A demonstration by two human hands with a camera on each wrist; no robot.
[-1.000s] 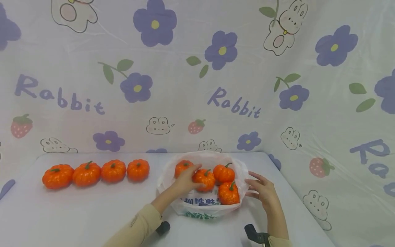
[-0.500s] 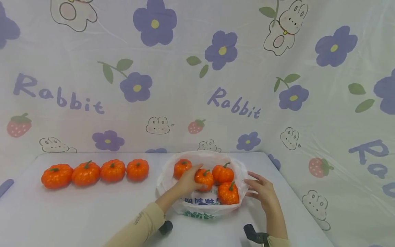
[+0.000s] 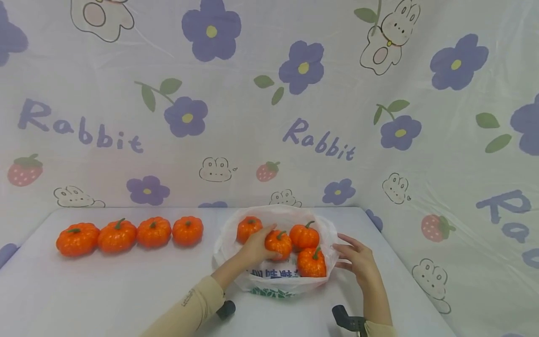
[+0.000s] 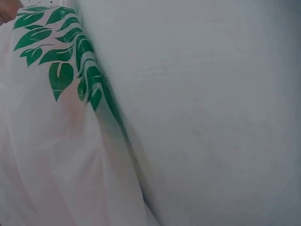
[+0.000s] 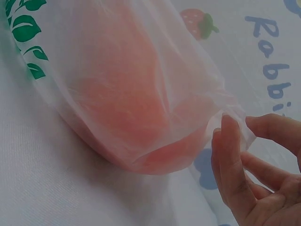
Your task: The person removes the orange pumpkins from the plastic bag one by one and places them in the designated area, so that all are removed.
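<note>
My left hand (image 3: pixel 254 247) reaches into a white plastic bag (image 3: pixel 227 250) in the head view. It grips a small orange pumpkin (image 3: pixel 279 244) with a green stem, fingers behind and thumb in front. Three more pumpkins sit in the bag: one at the back left (image 3: pixel 249 228), one at the back right (image 3: pixel 304 238) and one at the front right (image 3: pixel 312 263). Outside the bag's right wall, my right hand (image 3: pixel 357 256) touches the plastic with spread, fairly straight fingers. The right wrist view has these fingers (image 5: pixel 230 160) at the bag's edge, with orange showing through the film.
Several orange pumpkins stand in a row at the back left of the white table (image 3: pixel 126 290), the rightmost pumpkin (image 3: pixel 187 230) left of the bag. A printed curtain (image 3: pixel 236 107) hangs behind and along the right side. Black camera mounts (image 3: pixel 348 320) sit at the wrists.
The left hand has shifted very slightly to the right with its grip on the pumpkin kept. The right hand and the row of pumpkins stay practically still.
</note>
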